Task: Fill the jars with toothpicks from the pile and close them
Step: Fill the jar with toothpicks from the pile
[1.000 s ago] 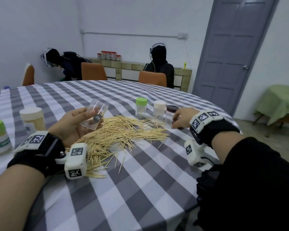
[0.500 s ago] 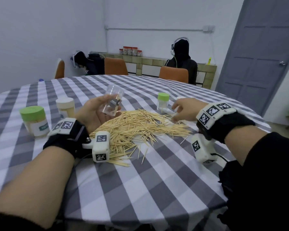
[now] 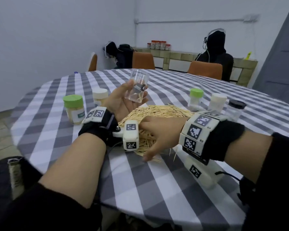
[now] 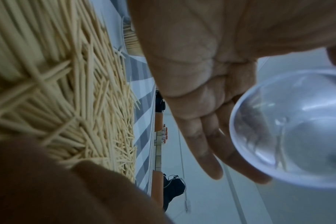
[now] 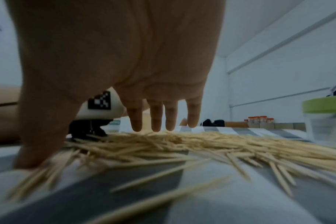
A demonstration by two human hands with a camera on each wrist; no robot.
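Head view showed the left hand (image 3: 122,100) grasping a clear jar (image 3: 138,88); the right hand (image 3: 158,135), fingers released, touched the toothpicks (image 3: 158,111).

Two hooded people (image 3: 215,52) sit beyond the checked tabletop's (image 3: 157,189) far edge, behind orange chairs (image 3: 143,60).

Sleeves: black, pushed up past both forearms | left wrist band (image 3: 97,129): black strap, white plates printed with square black-and-white codes, a screw seen at the bracket | white camera block (image 3: 130,137): coded, thin cable trailed | right wrist band (image 3: 207,135): the same, cable seen below
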